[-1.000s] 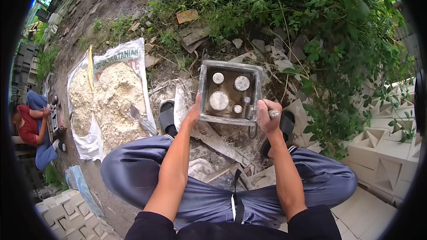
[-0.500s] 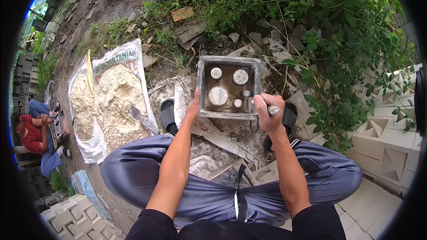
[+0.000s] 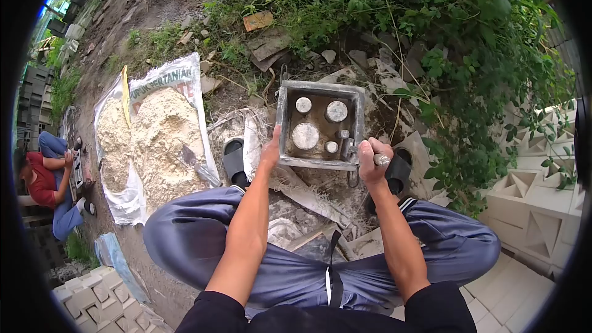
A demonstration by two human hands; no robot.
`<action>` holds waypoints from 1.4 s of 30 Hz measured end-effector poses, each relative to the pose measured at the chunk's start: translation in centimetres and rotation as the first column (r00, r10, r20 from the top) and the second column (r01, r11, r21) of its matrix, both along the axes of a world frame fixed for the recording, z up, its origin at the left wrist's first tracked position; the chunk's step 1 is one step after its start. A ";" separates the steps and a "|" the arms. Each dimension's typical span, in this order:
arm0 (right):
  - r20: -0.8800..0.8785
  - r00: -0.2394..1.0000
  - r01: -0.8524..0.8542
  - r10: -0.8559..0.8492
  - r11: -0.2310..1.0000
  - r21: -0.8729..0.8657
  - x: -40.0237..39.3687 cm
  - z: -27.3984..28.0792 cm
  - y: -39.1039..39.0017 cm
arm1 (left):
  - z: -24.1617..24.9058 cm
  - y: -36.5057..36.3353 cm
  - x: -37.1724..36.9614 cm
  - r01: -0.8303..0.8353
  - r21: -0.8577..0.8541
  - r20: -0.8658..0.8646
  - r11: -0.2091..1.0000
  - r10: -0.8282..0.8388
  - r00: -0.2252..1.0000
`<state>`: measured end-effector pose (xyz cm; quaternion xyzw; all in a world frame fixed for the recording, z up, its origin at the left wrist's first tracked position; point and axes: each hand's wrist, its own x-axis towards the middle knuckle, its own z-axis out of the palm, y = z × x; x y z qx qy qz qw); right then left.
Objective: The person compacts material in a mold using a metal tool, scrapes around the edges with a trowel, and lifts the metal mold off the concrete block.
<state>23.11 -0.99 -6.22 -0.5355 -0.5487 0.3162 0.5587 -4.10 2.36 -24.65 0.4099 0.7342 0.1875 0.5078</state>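
Between my feet sits a square grey metal mould (image 3: 321,163), its floor dusted with brown powder. Standing inside it are several round pegs of different sizes, the widest a pale disc-topped cylinder (image 3: 306,136). My left hand (image 3: 270,148) holds the mould's left wall near the front corner, its fingertips partly hidden. At the front right corner, my right hand (image 3: 374,159) is closed around a stubby, grey-speckled handle (image 3: 382,160). The handle's end sticks out to the right of the fist; what it is attached to is mostly hidden. A wire loop (image 3: 353,179) hangs at the mould's front right.
To the left, a pale powder heap (image 3: 163,123) lies on an opened sack (image 3: 203,129) with a trowel (image 3: 196,163) in it. Pale moulded blocks (image 3: 524,209) are stacked at right. Leafy plants (image 3: 456,24) grow behind. A co-worker (image 3: 52,179) sits far left.
My right fist has turned slightly and shifted a little down and right relative to the mould. The left hand keeps its place on the wall. The whole view has shifted slightly.
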 end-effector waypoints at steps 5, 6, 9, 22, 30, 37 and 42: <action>-0.124 0.988 0.085 -0.094 0.993 -0.079 -0.7 2.2 0.7 | 1.0 0.8 0.6 -0.059 -0.025 -0.001 0.998 0.059 0.998; -0.123 0.987 0.089 -0.099 0.992 -0.084 -0.7 3.1 0.7 | -0.8 0.9 0.3 -0.054 -0.030 0.000 0.998 0.054 0.999; -0.256 0.963 0.062 -0.089 0.992 -0.114 -1.2 7.2 0.7 | 1.1 0.6 0.5 -0.066 -0.026 0.024 0.997 0.067 0.997; 0.101 0.992 -0.073 0.077 0.996 -0.042 -1.6 6.0 1.0 | 1.3 0.0 -0.1 0.001 -0.091 0.140 0.996 0.011 0.990; -0.115 0.993 0.011 -0.026 0.992 -0.123 -0.3 -0.7 2.1 | 0.5 -8.7 -3.7 0.626 -0.025 -0.369 0.779 -0.589 0.719; 0.048 0.996 0.084 -0.072 0.940 -0.331 -0.4 -3.1 1.3 | 2.0 -8.6 -4.1 0.626 -0.504 -0.375 0.595 -0.804 0.462; 0.324 0.942 0.064 0.085 0.904 -0.424 0.9 -3.6 -1.1 | -1.2 -4.7 -5.2 0.451 -0.324 -0.279 0.831 -0.540 0.794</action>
